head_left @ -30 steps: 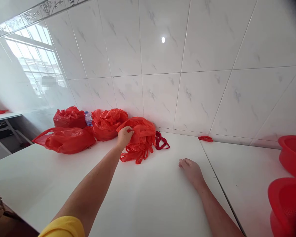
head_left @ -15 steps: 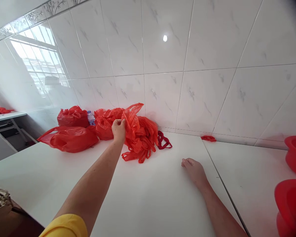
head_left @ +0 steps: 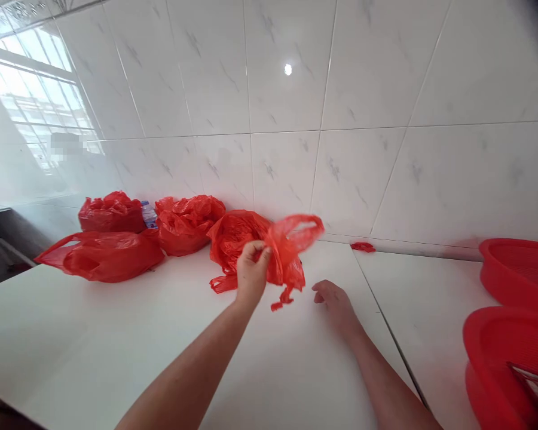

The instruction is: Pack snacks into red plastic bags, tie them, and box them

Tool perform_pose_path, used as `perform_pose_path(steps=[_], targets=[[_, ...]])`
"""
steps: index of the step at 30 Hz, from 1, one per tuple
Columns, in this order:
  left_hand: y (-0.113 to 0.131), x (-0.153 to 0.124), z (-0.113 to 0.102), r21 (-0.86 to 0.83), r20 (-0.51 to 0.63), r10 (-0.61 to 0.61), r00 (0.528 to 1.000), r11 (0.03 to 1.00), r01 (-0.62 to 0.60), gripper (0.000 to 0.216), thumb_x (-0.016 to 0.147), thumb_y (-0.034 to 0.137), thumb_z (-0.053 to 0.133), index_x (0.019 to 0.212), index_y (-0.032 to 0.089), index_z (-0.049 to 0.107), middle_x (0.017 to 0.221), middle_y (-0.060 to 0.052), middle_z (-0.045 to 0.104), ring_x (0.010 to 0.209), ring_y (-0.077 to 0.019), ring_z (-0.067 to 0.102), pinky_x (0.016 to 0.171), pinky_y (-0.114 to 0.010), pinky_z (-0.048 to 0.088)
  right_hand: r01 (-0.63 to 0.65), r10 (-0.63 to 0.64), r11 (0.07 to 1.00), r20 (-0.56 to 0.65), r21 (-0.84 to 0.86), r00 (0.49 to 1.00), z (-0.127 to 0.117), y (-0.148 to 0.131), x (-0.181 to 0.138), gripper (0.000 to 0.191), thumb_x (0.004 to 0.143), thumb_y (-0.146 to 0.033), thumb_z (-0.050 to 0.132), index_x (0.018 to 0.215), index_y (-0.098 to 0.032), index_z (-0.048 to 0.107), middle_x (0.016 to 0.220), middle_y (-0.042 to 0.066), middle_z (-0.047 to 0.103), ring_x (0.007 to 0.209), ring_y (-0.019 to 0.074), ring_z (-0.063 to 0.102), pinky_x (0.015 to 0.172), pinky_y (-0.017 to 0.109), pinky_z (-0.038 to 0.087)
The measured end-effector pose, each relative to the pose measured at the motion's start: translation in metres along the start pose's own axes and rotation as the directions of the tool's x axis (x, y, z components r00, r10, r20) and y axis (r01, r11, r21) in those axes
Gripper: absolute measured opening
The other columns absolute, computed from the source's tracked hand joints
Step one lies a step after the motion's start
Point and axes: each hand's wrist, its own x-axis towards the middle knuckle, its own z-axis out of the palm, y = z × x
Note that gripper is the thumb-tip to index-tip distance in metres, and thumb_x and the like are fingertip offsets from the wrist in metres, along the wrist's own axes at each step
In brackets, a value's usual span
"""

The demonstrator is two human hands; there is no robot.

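Note:
My left hand [head_left: 253, 269] pinches a thin red plastic bag [head_left: 291, 242] between thumb and fingers, with its looped handle sticking out to the right and a crumpled end hanging down. Behind that hand, a larger red bag [head_left: 235, 236] holds a heap of crumpled red plastic against the wall. Just right of the held bag, my right hand [head_left: 335, 301] hovers low over the white table [head_left: 269, 370], fingers loosely bent and slightly apart, holding nothing I can see.
Several full red bags [head_left: 105, 257] stand at the left, with a clear bottle [head_left: 149, 215] among them. Red plastic baskets [head_left: 502, 334] occupy the right side. A small red scrap [head_left: 363, 246] lies by the tiled wall [head_left: 287, 179], near the table seam.
My left hand has drawn the red bag away from the heap, to the right and nearer to me. My right hand has shifted slightly left, its fingers loosening. The view has turned a little right.

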Motion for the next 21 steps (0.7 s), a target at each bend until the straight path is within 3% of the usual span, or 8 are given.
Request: perform_pose_path(steps=[5, 9, 12, 15, 18, 21], targets=[[-0.05, -0.045, 0.028, 0.075, -0.018, -0.206, 0.978, 0.975, 0.207, 0.007, 0.07, 0.029, 0.065, 0.071, 0.022, 0.063, 0.08, -0.002, 0.057, 0.074, -0.0163, 0.053, 0.072, -0.029, 0.042, 0.011, -0.109, 0.958, 0.325, 0.288, 0.939, 0.004, -0.011, -0.008, 0.056, 0.074, -0.067, 0.05, 0.107, -0.022, 0.057, 0.089, 0.004, 0.064, 0.074, 0.0177, 0.057, 0.066, 0.03, 0.044], [-0.063, -0.058, 0.028, 0.146, 0.086, -0.211, 0.974, 0.969, 0.198, 0.007, 0.071, 0.026, 0.062, 0.065, 0.022, 0.061, 0.066, 0.001, 0.053, 0.061, -0.0139, 0.047, 0.06, -0.026, 0.038, -0.006, -0.167, 0.919, 0.404, 0.394, 0.9, 0.0, -0.018, -0.013, 0.058, 0.071, -0.064, 0.057, 0.111, -0.022, 0.057, 0.099, 0.007, 0.064, 0.092, 0.0222, 0.058, 0.081, 0.037, 0.045], [-0.063, -0.063, 0.026, 0.129, 0.158, -0.238, 0.958, 0.967, 0.219, 0.01, 0.074, 0.026, 0.059, 0.065, 0.022, 0.059, 0.064, 0.001, 0.055, 0.059, -0.0134, 0.047, 0.056, -0.025, 0.038, -0.056, -0.083, 0.944, 0.397, 0.326, 0.914, 0.002, -0.025, -0.013, 0.044, 0.069, -0.05, 0.068, 0.102, -0.021, 0.063, 0.101, 0.007, 0.065, 0.096, 0.024, 0.058, 0.083, 0.039, 0.046], [-0.062, -0.06, 0.023, 0.002, 0.169, -0.281, 0.945, 0.958, 0.285, 0.013, 0.077, 0.031, 0.058, 0.069, 0.021, 0.057, 0.067, 0.001, 0.056, 0.06, -0.0132, 0.051, 0.056, -0.025, 0.041, -0.089, 0.019, 0.968, 0.282, 0.236, 0.959, 0.005, -0.022, -0.007, 0.027, 0.07, -0.035, 0.066, 0.092, -0.02, 0.066, 0.094, 0.005, 0.068, 0.09, 0.0234, 0.06, 0.078, 0.037, 0.048], [-0.064, -0.046, 0.012, -0.286, 0.11, -0.405, 0.908, 0.862, 0.419, 0.016, 0.076, 0.035, 0.059, 0.077, 0.021, 0.052, 0.072, 0.001, 0.059, 0.063, -0.0133, 0.057, 0.061, -0.028, 0.047, -0.093, 0.102, 0.976, -0.039, 0.199, 0.994, 0.001, -0.006, 0.002, 0.018, 0.068, -0.03, 0.06, 0.081, -0.019, 0.065, 0.079, 0.005, 0.068, 0.078, 0.0224, 0.062, 0.066, 0.033, 0.05], [-0.067, -0.028, -0.004, -0.498, 0.056, -0.534, 0.844, 0.718, 0.487, 0.018, 0.073, 0.031, 0.061, 0.077, 0.021, 0.046, 0.07, 0.002, 0.058, 0.064, -0.0119, 0.059, 0.066, -0.029, 0.05, -0.086, 0.162, 0.974, -0.373, 0.211, 0.914, -0.01, 0.014, 0.01, 0.023, 0.064, -0.027, 0.056, 0.085, -0.019, 0.062, 0.08, 0.005, 0.067, 0.071, 0.0205, 0.062, 0.058, 0.03, 0.05]])
